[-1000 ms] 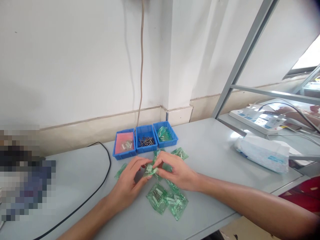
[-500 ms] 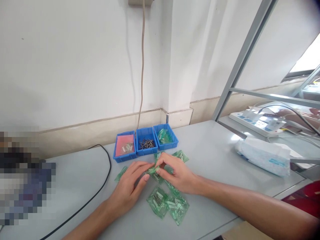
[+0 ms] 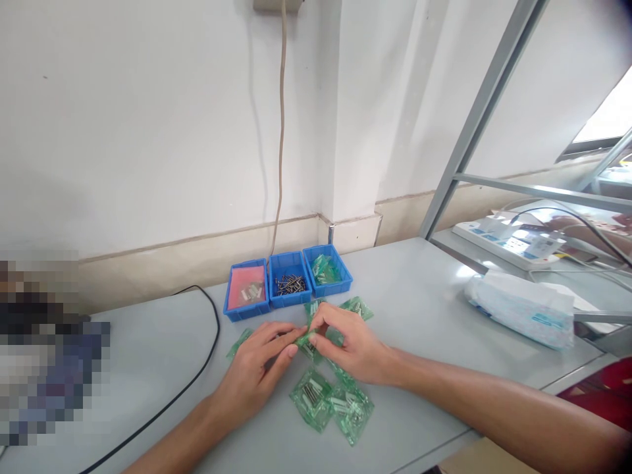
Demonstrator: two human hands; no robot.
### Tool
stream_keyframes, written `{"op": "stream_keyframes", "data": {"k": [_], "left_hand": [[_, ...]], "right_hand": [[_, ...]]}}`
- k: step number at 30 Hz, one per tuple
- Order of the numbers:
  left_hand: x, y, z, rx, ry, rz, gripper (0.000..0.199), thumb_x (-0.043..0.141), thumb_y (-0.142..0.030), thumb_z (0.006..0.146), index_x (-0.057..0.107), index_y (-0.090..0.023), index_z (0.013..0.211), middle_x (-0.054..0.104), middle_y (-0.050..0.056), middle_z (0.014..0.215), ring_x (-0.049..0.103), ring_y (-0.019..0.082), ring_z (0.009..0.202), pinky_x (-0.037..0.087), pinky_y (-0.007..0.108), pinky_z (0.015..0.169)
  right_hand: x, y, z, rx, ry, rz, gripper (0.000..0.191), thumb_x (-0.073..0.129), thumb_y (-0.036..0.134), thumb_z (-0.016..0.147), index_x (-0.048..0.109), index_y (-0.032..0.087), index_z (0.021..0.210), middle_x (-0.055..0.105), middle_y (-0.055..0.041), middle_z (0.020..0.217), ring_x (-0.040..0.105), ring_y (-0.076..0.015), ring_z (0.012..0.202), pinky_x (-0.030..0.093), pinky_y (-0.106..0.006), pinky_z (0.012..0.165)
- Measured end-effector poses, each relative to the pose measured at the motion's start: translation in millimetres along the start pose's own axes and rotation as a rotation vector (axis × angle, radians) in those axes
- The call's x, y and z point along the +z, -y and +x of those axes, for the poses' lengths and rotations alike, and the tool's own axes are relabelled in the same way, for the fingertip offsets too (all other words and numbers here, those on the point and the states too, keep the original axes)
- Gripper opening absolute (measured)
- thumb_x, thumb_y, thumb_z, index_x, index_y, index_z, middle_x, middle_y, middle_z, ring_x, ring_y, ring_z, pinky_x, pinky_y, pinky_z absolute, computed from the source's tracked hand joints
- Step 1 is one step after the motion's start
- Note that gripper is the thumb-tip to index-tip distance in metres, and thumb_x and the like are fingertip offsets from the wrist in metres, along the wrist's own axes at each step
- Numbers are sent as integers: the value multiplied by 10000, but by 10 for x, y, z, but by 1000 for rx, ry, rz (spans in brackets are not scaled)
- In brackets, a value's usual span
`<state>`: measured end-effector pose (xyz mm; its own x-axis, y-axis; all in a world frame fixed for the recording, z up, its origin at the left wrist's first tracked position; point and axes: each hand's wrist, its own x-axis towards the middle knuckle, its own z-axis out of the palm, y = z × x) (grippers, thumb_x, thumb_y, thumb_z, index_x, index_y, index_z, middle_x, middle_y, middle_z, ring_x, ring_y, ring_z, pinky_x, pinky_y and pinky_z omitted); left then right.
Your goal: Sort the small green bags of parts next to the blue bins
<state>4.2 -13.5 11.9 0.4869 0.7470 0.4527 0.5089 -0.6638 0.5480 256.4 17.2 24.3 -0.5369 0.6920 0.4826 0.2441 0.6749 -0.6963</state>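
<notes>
My right hand [image 3: 349,343] pinches a small green plastic bag [image 3: 304,340] between thumb and fingertips. My left hand [image 3: 257,361] closes on the same bag from the other side, its fingertips meeting those of the right; most of the bag is hidden by the fingers. Around and beneath the hands lie several more green bags. Two of them, one bag [image 3: 311,399] with screws and pale cylindrical pieces and another bag [image 3: 351,413] with similar pieces, rest on the table nearer to me. Another green bag [image 3: 357,307] lies just beyond the right hand.
Three blue bins stand against the wall: a left bin [image 3: 247,313] with a pink sheet and pale pieces, a middle bin [image 3: 291,302] of screws [image 3: 290,284], and a right bin [image 3: 334,288] with green bags. A black cable [image 3: 210,359] crosses the left; a tissue pack [image 3: 521,309] lies right.
My left fingertips have shifted slightly right, closer to the right hand, covering more of the held bag. The right hand and the bags on the table stay nearly the same.
</notes>
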Motion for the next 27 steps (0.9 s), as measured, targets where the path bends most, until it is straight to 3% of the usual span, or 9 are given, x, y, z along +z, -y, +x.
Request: {"op": "stream_keyframes", "data": {"k": [11,19,25,27], "left_hand": [[16,12,0,29,10,-2,300,529,-254,1125,712,-250,1363,755,71,1292,703,217,1161,567,326,1003],[34,15,4,-4,-9,4,222,515,-261,1124,713,-227,1218,772,66,1178,713,212,1077,553,318,950],[24,-7,-7,-24,9,0,214,457,-261,1136,667,-227,1116,744,54,1115,689,205,999,524,310,893],[20,-12,-8,-45,18,-15,223,439,-269,1141,650,-227,1085,731,50,1092,674,205,980,513,310,883]], "right_hand": [[-1,4,7,22,16,-29,99,609,233,1019,557,226,935,626,23,879,576,-154,793,425,-284,739],[-11,-1,35,66,44,-41,189,558,320,1104,566,222,942,576,24,845,528,-153,759,403,-284,712],[7,15,53,-4,24,-45,178,548,318,1114,620,210,993,535,-33,1021,549,-169,893,462,-292,806],[25,-14,48,-8,22,-51,182,542,325,1119,618,212,998,559,-29,994,555,-171,876,458,-294,797]]}}
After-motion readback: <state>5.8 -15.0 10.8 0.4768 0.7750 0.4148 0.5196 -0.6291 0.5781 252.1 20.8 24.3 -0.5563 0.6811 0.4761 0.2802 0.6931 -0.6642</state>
